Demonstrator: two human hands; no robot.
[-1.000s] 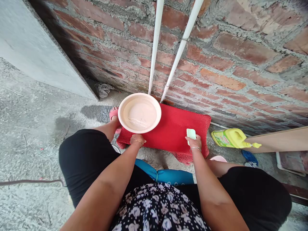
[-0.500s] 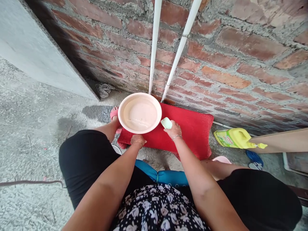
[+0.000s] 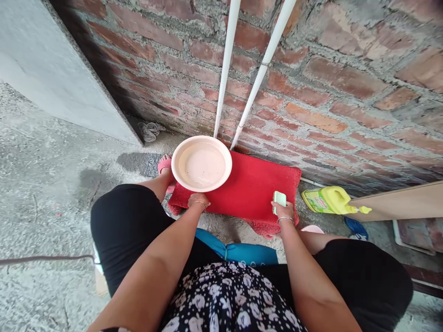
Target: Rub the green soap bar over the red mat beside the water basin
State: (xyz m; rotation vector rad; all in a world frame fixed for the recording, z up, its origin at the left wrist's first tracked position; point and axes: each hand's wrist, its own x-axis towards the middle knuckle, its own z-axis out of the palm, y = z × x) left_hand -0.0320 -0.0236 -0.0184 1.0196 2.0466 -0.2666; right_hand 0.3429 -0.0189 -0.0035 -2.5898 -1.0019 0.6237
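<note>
A red plush mat (image 3: 254, 184) lies draped over a low support whose form I cannot see. On its left end stands a pale pink basin (image 3: 229, 169) with clear water in it. My left hand (image 3: 198, 201) is closed at the mat's front edge, just below the basin; its fingertips are hidden. Near the mat's right end, my right hand (image 3: 285, 211) grips a pale green scrub brush (image 3: 280, 199), tilted with its bristles facing left.
A yellow detergent jug (image 3: 327, 200) lies on its side right of the mat. Behind are a brick wall (image 3: 321, 120) and two white pipes (image 3: 254, 87). A grey slab (image 3: 69, 69) leans at left. A blue shoe (image 3: 356, 228) sits at right.
My right hand has carried the brush from beside the basin to the mat's right end. The left hand stays at the front edge. The view has shifted slightly.
</note>
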